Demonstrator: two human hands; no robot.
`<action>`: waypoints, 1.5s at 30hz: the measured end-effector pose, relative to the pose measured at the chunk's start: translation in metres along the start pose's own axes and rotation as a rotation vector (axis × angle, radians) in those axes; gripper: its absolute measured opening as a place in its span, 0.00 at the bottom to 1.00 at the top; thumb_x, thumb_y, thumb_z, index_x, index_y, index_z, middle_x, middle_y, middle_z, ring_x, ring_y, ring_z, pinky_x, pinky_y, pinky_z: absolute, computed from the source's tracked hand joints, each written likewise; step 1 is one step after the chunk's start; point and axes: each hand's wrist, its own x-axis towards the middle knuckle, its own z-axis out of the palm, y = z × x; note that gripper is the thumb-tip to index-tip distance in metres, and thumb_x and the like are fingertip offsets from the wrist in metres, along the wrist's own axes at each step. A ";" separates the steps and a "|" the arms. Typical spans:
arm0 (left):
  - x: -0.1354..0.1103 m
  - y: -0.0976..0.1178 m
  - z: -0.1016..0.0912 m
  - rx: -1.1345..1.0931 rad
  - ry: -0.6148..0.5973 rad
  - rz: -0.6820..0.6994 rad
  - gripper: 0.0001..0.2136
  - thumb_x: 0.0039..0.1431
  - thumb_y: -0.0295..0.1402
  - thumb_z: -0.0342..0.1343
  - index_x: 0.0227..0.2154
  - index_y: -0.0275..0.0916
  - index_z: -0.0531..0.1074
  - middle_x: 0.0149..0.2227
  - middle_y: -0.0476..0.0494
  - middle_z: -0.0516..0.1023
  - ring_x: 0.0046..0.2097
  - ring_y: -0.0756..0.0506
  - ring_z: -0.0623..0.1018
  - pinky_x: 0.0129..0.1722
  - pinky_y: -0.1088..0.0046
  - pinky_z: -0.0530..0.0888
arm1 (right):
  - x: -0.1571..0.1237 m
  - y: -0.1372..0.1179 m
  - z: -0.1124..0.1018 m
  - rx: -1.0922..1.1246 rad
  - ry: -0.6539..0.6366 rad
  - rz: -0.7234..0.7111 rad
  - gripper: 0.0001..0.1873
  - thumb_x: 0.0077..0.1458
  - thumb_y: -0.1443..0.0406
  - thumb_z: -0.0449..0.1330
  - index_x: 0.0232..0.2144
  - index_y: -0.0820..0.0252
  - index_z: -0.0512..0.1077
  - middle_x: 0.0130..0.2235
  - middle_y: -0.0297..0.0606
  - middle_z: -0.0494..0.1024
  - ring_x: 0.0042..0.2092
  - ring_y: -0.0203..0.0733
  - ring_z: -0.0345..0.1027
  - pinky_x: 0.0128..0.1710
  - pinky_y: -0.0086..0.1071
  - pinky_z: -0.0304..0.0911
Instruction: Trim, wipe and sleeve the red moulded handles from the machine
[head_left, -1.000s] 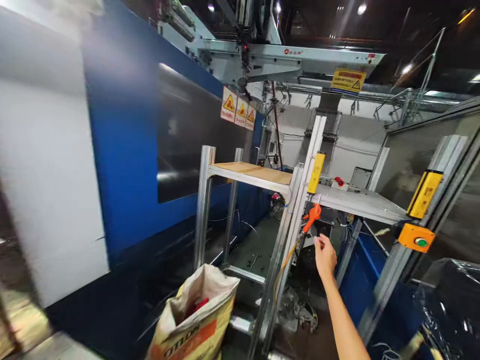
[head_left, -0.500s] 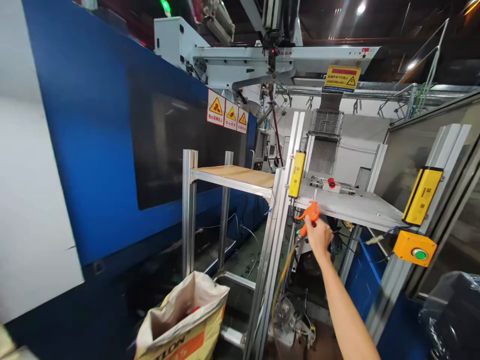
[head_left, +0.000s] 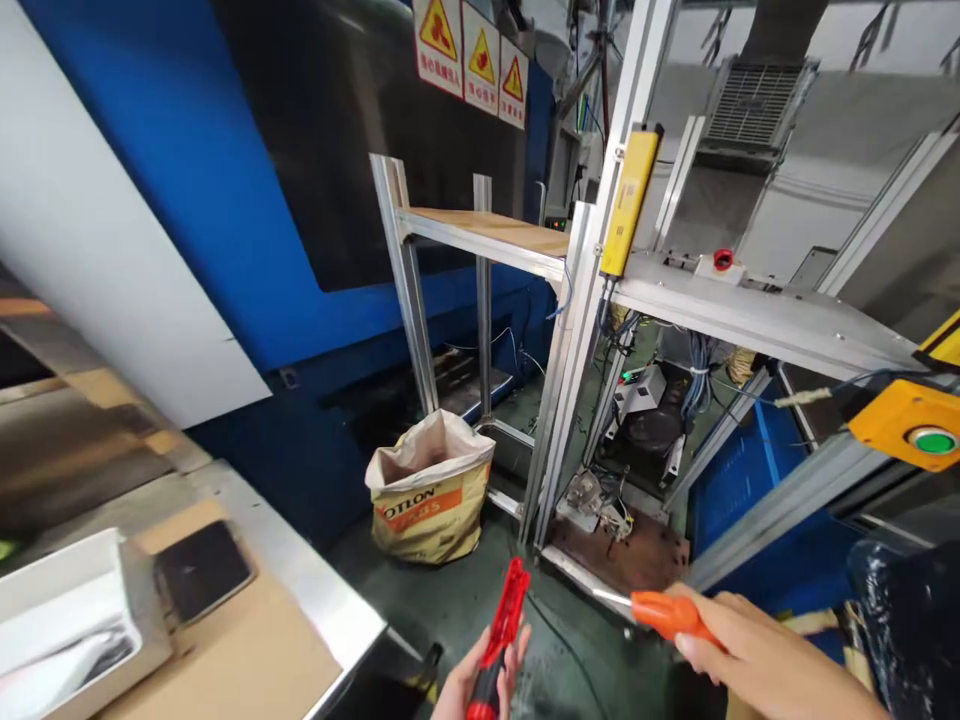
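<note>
Both things are already in hand: the left hand curls around the dark part of a slim red-and-black piece above the floor; the right hand clasps an orange air gun, nozzle not touching the piece, whose red part looks glossy, ribbed and hollow.

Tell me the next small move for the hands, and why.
Probably ease the right hand leftward, bringing the nozzle closer to the red part. The right hand grips the orange air gun, its nozzle pointing roughly toward the part held in the left hand, but a gap remains between them.
</note>
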 end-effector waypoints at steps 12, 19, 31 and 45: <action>0.019 -0.044 -0.012 0.917 0.267 0.668 0.32 0.35 0.34 0.69 0.48 0.40 0.71 0.43 0.42 0.80 0.47 0.39 0.77 0.43 0.70 0.73 | 0.025 -0.018 0.030 -0.373 -0.154 -0.223 0.18 0.63 0.60 0.44 0.48 0.59 0.69 0.41 0.49 0.77 0.44 0.57 0.70 0.43 0.45 0.62; 0.011 -0.055 -0.015 1.449 0.486 0.951 0.20 0.43 0.35 0.62 0.44 0.46 0.76 0.44 0.40 0.81 0.46 0.31 0.77 0.47 0.58 0.69 | 0.042 -0.014 0.033 -0.427 -0.066 -0.244 0.18 0.62 0.61 0.43 0.46 0.63 0.68 0.38 0.52 0.77 0.40 0.57 0.72 0.37 0.43 0.62; 0.011 -0.054 -0.033 1.512 0.447 1.156 0.17 0.48 0.33 0.62 0.44 0.45 0.78 0.48 0.37 0.79 0.51 0.30 0.74 0.57 0.54 0.64 | 0.044 -0.015 0.038 -0.448 -0.049 -0.234 0.18 0.62 0.63 0.43 0.46 0.63 0.68 0.38 0.51 0.77 0.40 0.56 0.73 0.38 0.43 0.63; 0.001 -0.047 -0.029 0.930 0.421 0.988 0.25 0.39 0.31 0.70 0.45 0.47 0.76 0.45 0.43 0.80 0.55 0.32 0.71 0.62 0.58 0.57 | 0.040 -0.024 0.034 -0.425 -0.037 -0.232 0.19 0.62 0.60 0.43 0.47 0.62 0.67 0.38 0.51 0.77 0.40 0.57 0.72 0.37 0.42 0.61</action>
